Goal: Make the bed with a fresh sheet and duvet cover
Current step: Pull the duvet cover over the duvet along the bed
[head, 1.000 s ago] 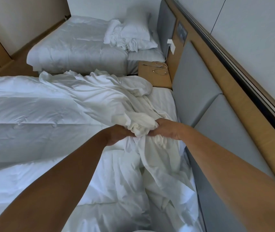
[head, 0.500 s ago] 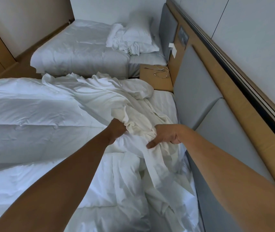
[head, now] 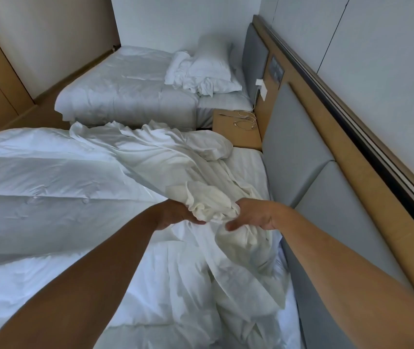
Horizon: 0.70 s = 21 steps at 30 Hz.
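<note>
L hand (head: 178, 214): fingers curled under the cover (head: 208, 205) wad, thumb along its low edge. It grips the wad; tips are buried in cloth.
R hand (head: 253, 215): fingers hooked into the same wad from the other side, holding it. Thumb is straight and sticks out free below.
Gap: hands just apart, only the wad btwn them.
Cover: wad held up off the bed, near the head edge. Rest trails twd the far side edge over the duvet (head: 49, 187), and down twd the near edge beside the headboard (head: 299, 152).
Duvet: bare, quilted, spread over most of the bed on the foot side.
Sheet (head: 248, 165): striped strip shows at the head edge.
Change: 1 s ago both hands clamped the wad. 0.5 s ago R had let go, fingers spread, lower on the cloth. Now R is back up w/ fingers in again. L never released.
Meaning: prob. a hand-over-hand feed along a hem, hunting a corner or the opening. Duvet not in the cover yet, so lots left.
Hidden: which part of the cover is in the wad, can't tell. Lump under the cover at the far head corner could be a pillow or just cloth. Near edge of the bed is cut off by frame and arms.
Beyond: nightstand (head: 236, 134) w/ cable (head: 245, 122) off the far head corner; 2nd bed (head: 125, 96) past it.
</note>
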Each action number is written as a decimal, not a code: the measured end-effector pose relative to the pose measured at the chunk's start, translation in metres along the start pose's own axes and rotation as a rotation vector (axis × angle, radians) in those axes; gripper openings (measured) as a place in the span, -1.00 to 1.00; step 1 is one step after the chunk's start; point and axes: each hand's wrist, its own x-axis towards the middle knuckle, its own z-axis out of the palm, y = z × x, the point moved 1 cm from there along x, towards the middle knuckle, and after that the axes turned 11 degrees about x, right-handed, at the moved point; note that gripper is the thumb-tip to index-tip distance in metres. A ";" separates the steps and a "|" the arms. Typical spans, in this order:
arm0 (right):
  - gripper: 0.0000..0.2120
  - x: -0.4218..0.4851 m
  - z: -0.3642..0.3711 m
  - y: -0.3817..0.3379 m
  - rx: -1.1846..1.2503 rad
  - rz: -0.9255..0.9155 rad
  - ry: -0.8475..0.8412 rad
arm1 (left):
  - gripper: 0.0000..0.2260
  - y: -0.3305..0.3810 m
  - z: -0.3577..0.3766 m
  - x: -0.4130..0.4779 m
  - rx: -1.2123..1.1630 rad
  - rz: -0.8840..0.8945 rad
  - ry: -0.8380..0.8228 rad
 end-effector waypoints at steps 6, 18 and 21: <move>-0.43 0.004 0.002 -0.012 -0.246 0.016 0.113 | -0.50 0.001 0.002 0.000 -0.079 0.009 0.075; -0.75 0.013 0.016 -0.009 0.022 -0.209 0.356 | -0.64 -0.006 0.029 0.006 -0.159 0.001 -0.032; -0.55 0.003 0.018 -0.015 -0.023 -0.060 0.233 | -0.69 -0.009 0.009 0.004 -0.223 0.089 0.055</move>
